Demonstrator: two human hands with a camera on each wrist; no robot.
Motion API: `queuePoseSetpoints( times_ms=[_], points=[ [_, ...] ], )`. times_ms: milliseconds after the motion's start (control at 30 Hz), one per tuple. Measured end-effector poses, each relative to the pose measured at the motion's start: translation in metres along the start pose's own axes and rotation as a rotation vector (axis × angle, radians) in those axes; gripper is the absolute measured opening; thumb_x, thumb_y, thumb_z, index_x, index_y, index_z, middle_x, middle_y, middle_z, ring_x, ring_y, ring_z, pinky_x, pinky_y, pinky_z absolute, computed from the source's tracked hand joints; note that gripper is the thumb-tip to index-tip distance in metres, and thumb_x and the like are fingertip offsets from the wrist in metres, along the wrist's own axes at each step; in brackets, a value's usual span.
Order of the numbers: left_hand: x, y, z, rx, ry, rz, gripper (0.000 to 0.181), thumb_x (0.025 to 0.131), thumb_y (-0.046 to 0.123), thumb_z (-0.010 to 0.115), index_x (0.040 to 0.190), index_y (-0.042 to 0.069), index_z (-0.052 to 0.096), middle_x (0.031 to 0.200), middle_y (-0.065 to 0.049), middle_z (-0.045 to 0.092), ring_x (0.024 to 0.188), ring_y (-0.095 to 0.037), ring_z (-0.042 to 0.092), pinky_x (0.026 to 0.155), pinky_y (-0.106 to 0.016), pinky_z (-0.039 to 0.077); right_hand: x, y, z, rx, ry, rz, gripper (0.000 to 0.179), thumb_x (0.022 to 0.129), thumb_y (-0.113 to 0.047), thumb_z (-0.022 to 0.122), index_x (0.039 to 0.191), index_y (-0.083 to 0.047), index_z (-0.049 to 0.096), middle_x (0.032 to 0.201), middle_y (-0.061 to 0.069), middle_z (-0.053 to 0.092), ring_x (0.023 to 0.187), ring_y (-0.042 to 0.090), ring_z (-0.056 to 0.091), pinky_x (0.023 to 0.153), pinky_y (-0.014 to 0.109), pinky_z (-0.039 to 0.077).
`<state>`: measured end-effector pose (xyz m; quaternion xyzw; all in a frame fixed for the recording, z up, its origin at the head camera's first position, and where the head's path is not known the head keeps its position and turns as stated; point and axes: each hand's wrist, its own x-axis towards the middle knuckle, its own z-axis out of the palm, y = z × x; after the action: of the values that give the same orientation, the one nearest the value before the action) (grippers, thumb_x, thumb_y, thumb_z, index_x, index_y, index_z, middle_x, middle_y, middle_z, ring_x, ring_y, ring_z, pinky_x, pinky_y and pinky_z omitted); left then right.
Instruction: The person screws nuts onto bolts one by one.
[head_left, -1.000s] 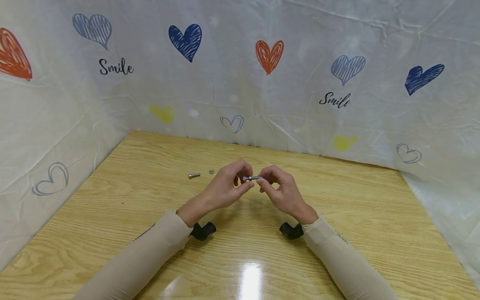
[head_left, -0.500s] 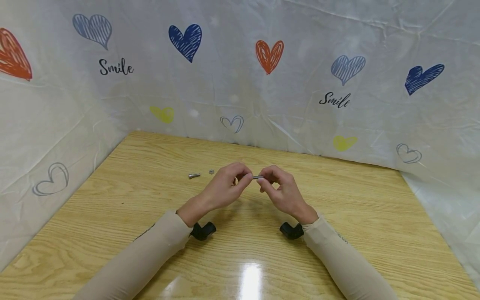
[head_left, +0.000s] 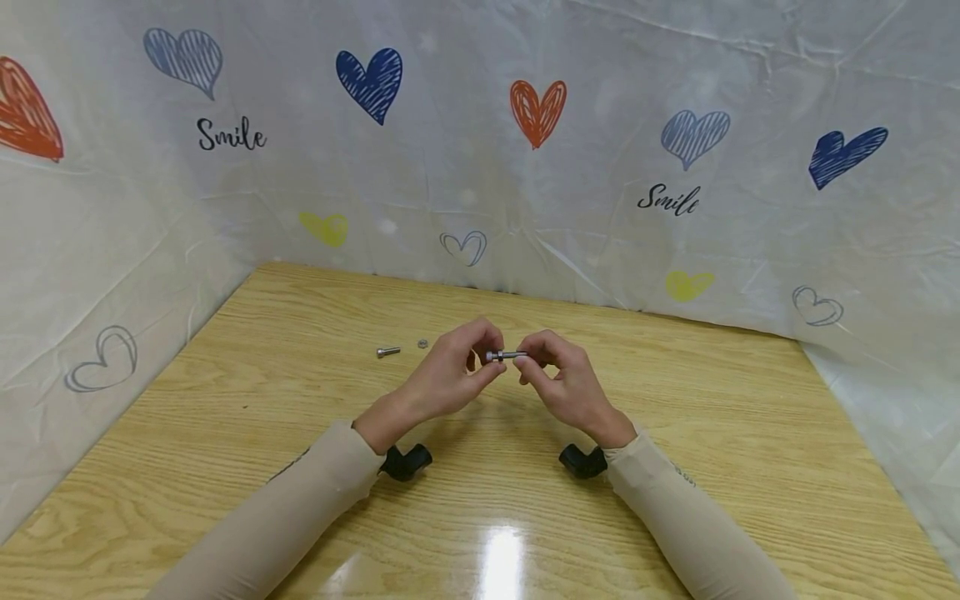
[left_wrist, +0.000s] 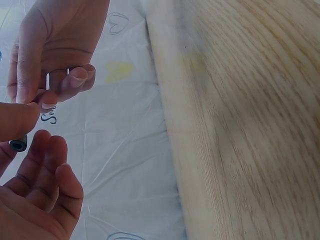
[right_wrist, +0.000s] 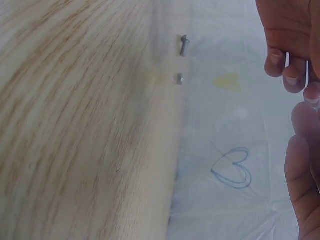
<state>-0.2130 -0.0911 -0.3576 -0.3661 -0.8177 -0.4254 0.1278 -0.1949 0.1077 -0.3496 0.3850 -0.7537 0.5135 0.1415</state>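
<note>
Sleeves (head_left: 300,508) slant in over the table (head_left: 750,417) from near left and near right. The left hand (head_left: 452,373) and right hand (head_left: 562,380) flank a bolt (head_left: 512,355) whose long axis runs left to right, roughly level, both about equally close. The right hand pinches its right tip; the left hand curves about its head, thumb and forefinger parted beside an apparent nut (head_left: 500,356), and whether it grips I cannot tell. Farther left lie a second bolt (head_left: 388,352) and a loose nut (head_left: 423,343), before the far cloth (head_left: 585,50).

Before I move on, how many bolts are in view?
2. One bolt lies on the table near a nut; the right hand pinches the other bolt by its end. More could be hidden from view.
</note>
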Motion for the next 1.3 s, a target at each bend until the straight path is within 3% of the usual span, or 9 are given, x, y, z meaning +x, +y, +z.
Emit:
queuePoseSetpoints(
  times_ms=[300, 533, 733, 867, 1000, 1300],
  points=[
    [-0.0021, 0.0001, -0.0007, -0.007, -0.022, -0.034, 0.004, 0.097, 0.017, 0.059, 0.097, 0.013, 0.059, 0.087, 0.004, 0.054, 0.075, -0.009, 0.051, 0.061, -0.029, 0.043, 0.0004, 0.0005, -0.0002, -0.005, 0.011, -0.007, 0.007, 0.090, 0.011, 0.057, 0.097, 0.008, 0.057, 0.081, 0.013, 0.060, 0.062, 0.031, 0.061, 0.061, 0.037, 0.054],
    [-0.0032, -0.0006, -0.0006, -0.014, -0.039, -0.110, 0.016, 0.101, 0.024, 0.051, 0.096, 0.015, 0.064, 0.090, 0.004, 0.055, 0.077, -0.010, 0.050, 0.065, -0.030, 0.044, -0.0001, 0.0008, -0.0005, -0.004, 0.008, 0.005, 0.006, 0.091, 0.010, 0.057, 0.096, 0.008, 0.056, 0.081, 0.013, 0.060, 0.062, 0.032, 0.061, 0.063, 0.033, 0.053],
    [-0.0014, -0.0012, -0.0002, -0.023, -0.003, -0.059, 0.013, 0.096, 0.024, 0.061, 0.104, 0.014, 0.059, 0.092, 0.004, 0.057, 0.077, -0.009, 0.053, 0.064, -0.032, 0.046, -0.0008, 0.0067, -0.0001, 0.005, 0.010, 0.001, 0.007, 0.091, 0.008, 0.057, 0.098, 0.005, 0.057, 0.082, 0.013, 0.061, 0.064, 0.027, 0.062, 0.063, 0.032, 0.053],
    [-0.0004, 0.0000, -0.0005, -0.018, 0.016, -0.012, 0.019, 0.090, 0.014, 0.068, 0.102, 0.009, 0.054, 0.089, 0.002, 0.056, 0.075, -0.010, 0.054, 0.061, -0.032, 0.046, -0.0005, 0.0063, 0.0002, 0.003, 0.013, 0.001, 0.007, 0.091, 0.008, 0.058, 0.098, 0.005, 0.057, 0.083, 0.013, 0.061, 0.064, 0.026, 0.062, 0.063, 0.033, 0.053],
    [0.0001, -0.0002, -0.0002, -0.009, 0.021, 0.021, 0.018, 0.088, 0.004, 0.068, 0.098, 0.008, 0.054, 0.088, 0.002, 0.055, 0.073, -0.009, 0.052, 0.059, -0.031, 0.044, 0.0007, 0.0002, -0.0002, -0.003, 0.012, 0.001, 0.007, 0.090, 0.011, 0.057, 0.097, 0.008, 0.056, 0.082, 0.014, 0.060, 0.063, 0.030, 0.062, 0.062, 0.035, 0.054],
    [-0.0016, -0.0005, -0.0007, -0.002, -0.010, -0.026, 0.003, 0.097, 0.015, 0.058, 0.098, 0.012, 0.058, 0.088, 0.003, 0.054, 0.074, -0.008, 0.051, 0.061, -0.028, 0.043, 0.0005, -0.0006, -0.0005, -0.005, 0.016, 0.000, 0.007, 0.090, 0.010, 0.057, 0.097, 0.008, 0.057, 0.080, 0.014, 0.060, 0.062, 0.030, 0.062, 0.062, 0.034, 0.054]
  ],
)
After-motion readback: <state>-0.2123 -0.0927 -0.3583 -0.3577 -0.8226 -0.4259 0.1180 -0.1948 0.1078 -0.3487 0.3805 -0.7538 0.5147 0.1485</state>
